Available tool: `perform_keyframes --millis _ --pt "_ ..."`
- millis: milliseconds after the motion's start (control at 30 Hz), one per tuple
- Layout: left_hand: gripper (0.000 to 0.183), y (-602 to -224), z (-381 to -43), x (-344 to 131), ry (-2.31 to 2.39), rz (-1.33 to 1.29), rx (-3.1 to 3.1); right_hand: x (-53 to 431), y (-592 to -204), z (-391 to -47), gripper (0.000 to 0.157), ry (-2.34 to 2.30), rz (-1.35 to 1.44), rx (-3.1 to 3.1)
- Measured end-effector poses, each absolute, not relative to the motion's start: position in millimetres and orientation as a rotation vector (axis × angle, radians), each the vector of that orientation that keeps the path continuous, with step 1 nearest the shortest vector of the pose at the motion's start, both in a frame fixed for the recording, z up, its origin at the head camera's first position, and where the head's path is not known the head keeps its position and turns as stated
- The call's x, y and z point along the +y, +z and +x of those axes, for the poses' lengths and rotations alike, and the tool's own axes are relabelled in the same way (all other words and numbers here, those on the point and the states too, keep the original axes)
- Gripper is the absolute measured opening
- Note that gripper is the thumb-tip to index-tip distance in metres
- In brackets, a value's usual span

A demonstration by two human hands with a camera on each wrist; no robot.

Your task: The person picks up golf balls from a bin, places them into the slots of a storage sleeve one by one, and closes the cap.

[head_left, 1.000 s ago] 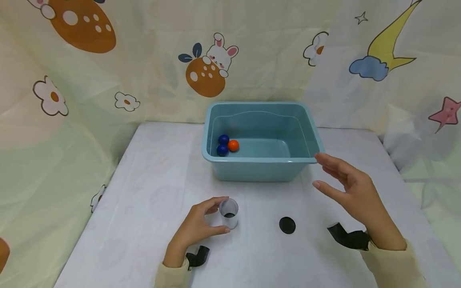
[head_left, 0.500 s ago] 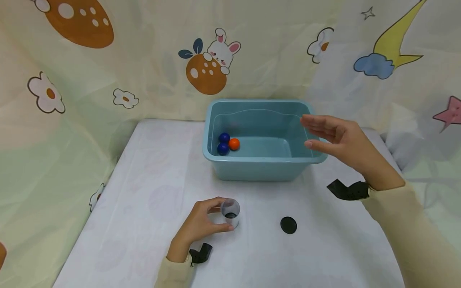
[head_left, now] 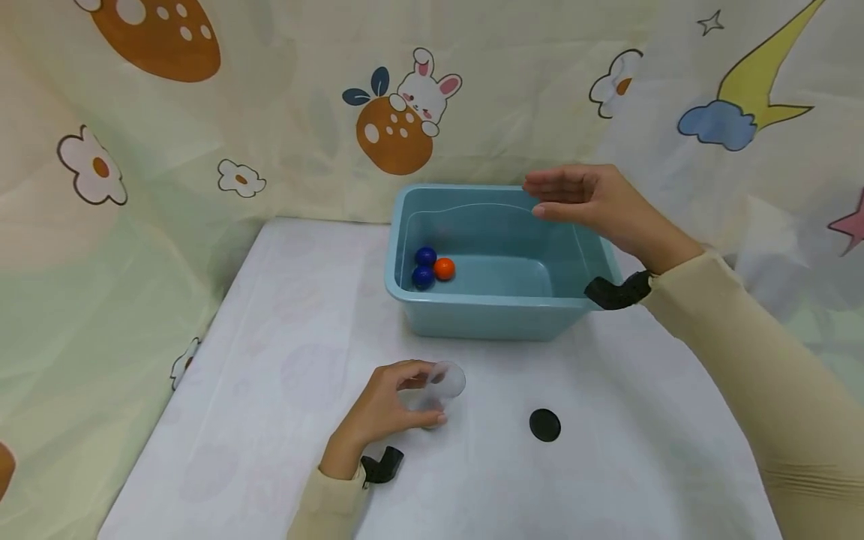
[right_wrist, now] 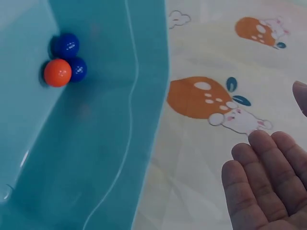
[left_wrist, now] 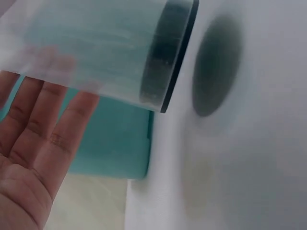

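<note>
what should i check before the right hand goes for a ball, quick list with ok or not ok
1. Left hand holding the clear cup: ok.
2. Right hand free: ok, fingers straight, nothing held.
3. Blue balls and orange ball inside the bin: ok, bunched near its left end.
4. Right hand at the balls: not ok, apart from them.
5. Black disc clear of both hands: ok, lying on the table.

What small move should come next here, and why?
I'd probably lower the right hand toward the orange ball: in the head view that hand looks open and empty, over the far side of the blue bin, and the ball lies inside beside two blue balls. The left hand holds the clear cup.
</note>
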State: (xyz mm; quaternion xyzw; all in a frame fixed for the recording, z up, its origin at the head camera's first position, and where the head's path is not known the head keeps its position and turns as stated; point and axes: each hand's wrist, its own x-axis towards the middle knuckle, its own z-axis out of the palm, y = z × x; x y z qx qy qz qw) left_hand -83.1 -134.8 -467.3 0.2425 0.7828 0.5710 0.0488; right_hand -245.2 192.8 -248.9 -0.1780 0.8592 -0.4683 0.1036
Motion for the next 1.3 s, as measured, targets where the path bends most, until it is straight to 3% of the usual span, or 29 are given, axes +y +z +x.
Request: perform_keyframes --millis 633,1300 --pt "0.055 -445 -106 -134 1.825 0.829 2.447 127 -297 -328 0.044 -1.149 -0.705 2.460" --pt "0.050 -441 -105 -135 1.850 0.822 2.427 93 -367 -373 0.047 -0.838 -0.756 2.298"
